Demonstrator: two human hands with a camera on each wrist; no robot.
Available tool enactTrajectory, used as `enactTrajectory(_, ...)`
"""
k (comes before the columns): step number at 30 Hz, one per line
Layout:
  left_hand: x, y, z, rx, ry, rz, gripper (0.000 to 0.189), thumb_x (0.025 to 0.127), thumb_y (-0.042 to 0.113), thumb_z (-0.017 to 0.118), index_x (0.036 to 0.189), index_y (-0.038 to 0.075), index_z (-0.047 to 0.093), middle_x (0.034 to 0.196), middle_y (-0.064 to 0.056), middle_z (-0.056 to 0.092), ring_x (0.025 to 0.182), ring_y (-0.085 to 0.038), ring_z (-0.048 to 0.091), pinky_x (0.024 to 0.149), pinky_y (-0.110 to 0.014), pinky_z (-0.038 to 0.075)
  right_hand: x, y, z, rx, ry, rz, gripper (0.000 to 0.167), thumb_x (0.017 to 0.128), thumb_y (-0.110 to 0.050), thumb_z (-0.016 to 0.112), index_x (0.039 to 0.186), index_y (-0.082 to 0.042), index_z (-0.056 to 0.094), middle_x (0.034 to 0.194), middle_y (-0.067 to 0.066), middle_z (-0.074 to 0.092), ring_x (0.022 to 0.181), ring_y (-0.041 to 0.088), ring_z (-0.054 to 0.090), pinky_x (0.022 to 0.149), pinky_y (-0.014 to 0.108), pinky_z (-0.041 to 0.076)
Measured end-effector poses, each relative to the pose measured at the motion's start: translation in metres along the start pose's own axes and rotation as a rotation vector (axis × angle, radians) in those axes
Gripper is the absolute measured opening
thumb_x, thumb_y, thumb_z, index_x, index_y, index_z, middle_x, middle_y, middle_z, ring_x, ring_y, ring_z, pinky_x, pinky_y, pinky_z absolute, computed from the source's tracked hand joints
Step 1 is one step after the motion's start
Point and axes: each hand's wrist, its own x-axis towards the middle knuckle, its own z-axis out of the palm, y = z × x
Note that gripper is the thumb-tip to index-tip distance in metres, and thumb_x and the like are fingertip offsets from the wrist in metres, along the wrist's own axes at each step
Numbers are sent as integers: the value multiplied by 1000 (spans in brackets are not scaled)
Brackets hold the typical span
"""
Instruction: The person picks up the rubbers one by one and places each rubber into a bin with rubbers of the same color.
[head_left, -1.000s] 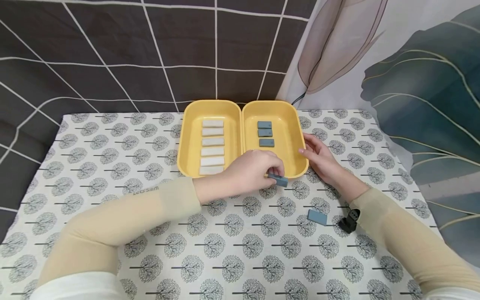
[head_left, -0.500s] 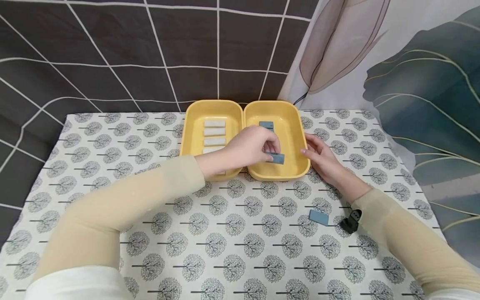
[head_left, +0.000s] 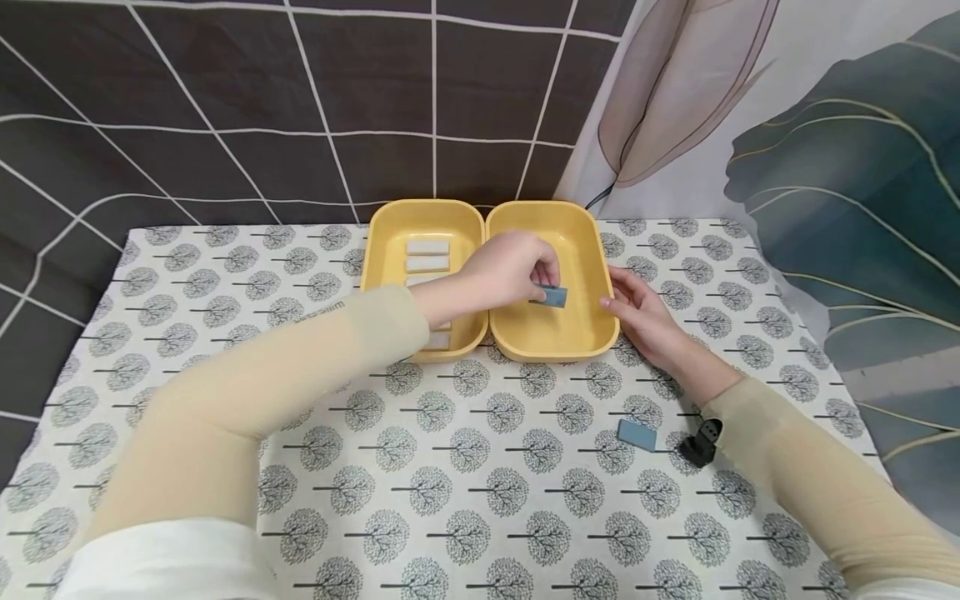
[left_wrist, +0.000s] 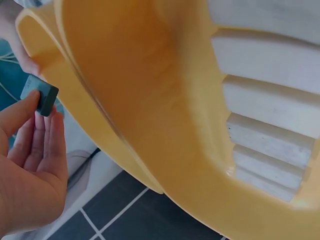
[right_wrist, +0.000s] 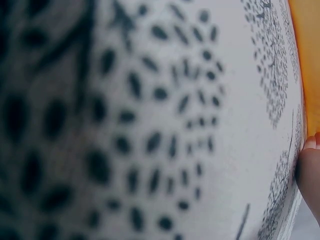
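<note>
My left hand [head_left: 517, 267] pinches a small blue-grey rectangular block [head_left: 552, 297] between thumb and fingertips, over the right yellow tray [head_left: 592, 333]. In the left wrist view the same block [left_wrist: 40, 95] is tilted between thumb and fingers. The hand hides the blue-grey blocks seen earlier in that tray. My right hand [head_left: 645, 317] holds the right tray's side wall, thumb at the rim and fingers along the outside. Only a bit of this right hand [right_wrist: 311, 175] shows in the right wrist view.
White blocks [left_wrist: 272, 95] lie in a column in the left yellow tray [head_left: 375, 250], beside the right one. Another blue-grey block [head_left: 637, 435] lies on the tree-print cloth [head_left: 465, 500], near a black device [head_left: 701, 443] at the right wrist. A dark wall covering [head_left: 225, 100] stands behind.
My left hand has carried the blue-grey block from the right tray's front edge inward over the tray, away from me. My right hand has stayed at the tray's side.
</note>
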Motion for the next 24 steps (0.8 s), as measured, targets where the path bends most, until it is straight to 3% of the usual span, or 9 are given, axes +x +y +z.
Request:
enactTrajectory(12, 17, -18, 2, 25, 1, -9, 13, 87, 0, 84, 98, 5, 79, 99, -7, 80, 93, -17, 73, 89, -23, 59, 1, -1, 1, -18, 5, 6, 70, 103, 0, 57, 164, 5, 23, 139, -9, 54, 125, 5, 57, 107, 14, 54)
enactTrajectory(24, 31, -32, 12, 62, -96, -35, 15, 87, 1, 83, 100, 8, 81, 102, -7, 81, 96, -16, 73, 92, -25, 59, 0, -1, 0, -10, 9, 14, 70, 103, 1, 56, 164, 5, 22, 138, -8, 54, 125, 6, 57, 107, 14, 54)
